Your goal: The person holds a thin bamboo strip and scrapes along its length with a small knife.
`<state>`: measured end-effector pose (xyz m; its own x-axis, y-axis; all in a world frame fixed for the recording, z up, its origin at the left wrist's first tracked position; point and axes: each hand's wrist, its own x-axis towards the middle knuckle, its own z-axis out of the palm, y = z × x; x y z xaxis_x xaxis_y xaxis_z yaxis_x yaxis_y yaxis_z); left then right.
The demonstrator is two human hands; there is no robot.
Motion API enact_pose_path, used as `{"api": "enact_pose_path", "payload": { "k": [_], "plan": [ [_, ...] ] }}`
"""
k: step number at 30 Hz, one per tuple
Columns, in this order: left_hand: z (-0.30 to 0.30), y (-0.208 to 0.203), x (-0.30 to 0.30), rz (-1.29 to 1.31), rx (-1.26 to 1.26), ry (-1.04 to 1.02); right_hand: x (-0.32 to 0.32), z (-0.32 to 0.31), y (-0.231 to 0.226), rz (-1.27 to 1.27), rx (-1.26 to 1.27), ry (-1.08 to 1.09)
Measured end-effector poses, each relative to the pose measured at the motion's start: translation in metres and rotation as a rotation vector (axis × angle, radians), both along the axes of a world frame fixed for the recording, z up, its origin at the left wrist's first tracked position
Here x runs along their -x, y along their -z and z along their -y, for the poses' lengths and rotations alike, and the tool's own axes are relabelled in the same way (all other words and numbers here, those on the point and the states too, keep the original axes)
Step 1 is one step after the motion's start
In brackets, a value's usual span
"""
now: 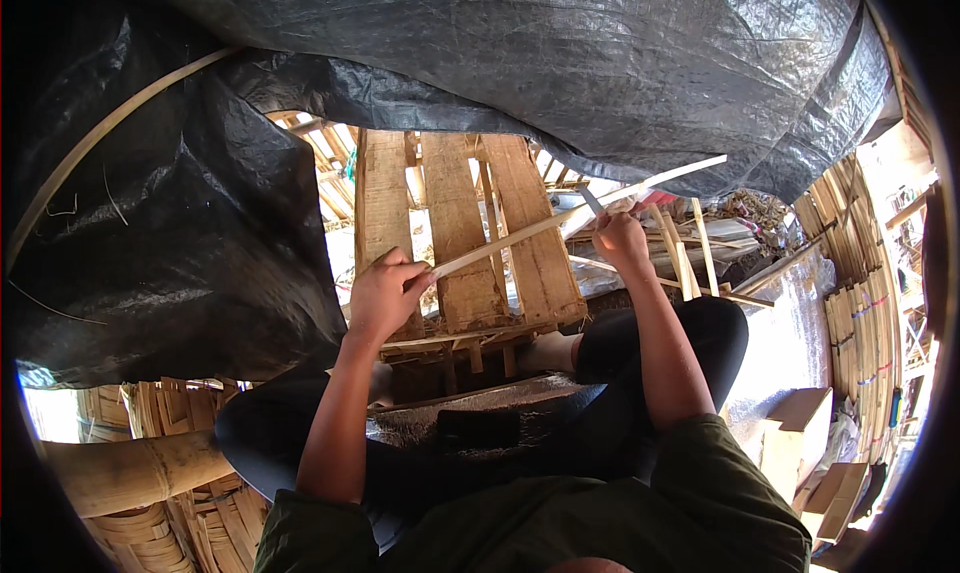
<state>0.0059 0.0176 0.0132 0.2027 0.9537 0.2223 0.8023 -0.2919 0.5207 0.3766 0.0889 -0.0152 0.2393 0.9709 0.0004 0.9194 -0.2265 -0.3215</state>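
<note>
A long, pale bamboo strip (520, 236) slants across in front of me, its far end rising to the right. My left hand (385, 291) pinches the near end between thumb and fingers. Closed around a knife, my right hand (622, 241) is at the strip's right half. The grey knife blade (592, 202) sticks up and to the left from that fist, close against the strip; whether it cuts in cannot be made out. The handle is hidden in my fingers. Beneath the strip stands a rough wooden slatted bench (455, 203).
A black plastic sheet (620, 63) hangs across the top and down the left. Thin wooden sticks (680, 253) lean at the right, near a silvery sheet (785, 323) and cardboard boxes (800, 423). A thick bamboo pole (140, 470) lies at the lower left. My legs are folded before the bench.
</note>
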Motion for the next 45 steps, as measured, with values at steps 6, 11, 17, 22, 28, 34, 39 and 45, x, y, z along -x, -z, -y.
{"api": "enact_pose_path", "payload": {
  "k": [6,11,17,22,28,34,39,45],
  "plan": [
    [0.002,0.0,0.003,0.019,0.033,-0.029,0.017,0.001,-0.001,-0.205,0.102,-0.004],
    [0.002,0.003,0.003,0.003,-0.019,-0.014,0.042,0.02,0.004,-0.146,-0.165,-0.038],
    [0.0,0.0,-0.001,-0.002,0.009,-0.003,0.004,0.002,0.003,-0.101,0.008,-0.062],
    [0.006,0.001,0.011,0.012,0.065,-0.064,0.042,0.01,-0.031,-0.184,0.169,-0.118],
    [0.002,0.002,0.001,-0.001,-0.007,-0.022,0.038,0.014,0.004,-0.071,-0.014,-0.105],
    [0.001,0.004,0.002,0.016,0.034,-0.04,-0.024,-0.022,-0.012,-0.149,0.213,0.014],
    [0.0,0.001,0.003,0.013,0.038,-0.043,0.031,0.014,-0.03,-0.306,0.221,-0.087],
    [-0.002,0.0,0.0,0.028,0.049,-0.042,0.014,0.001,-0.048,-0.367,0.242,0.01]
  ]
}}
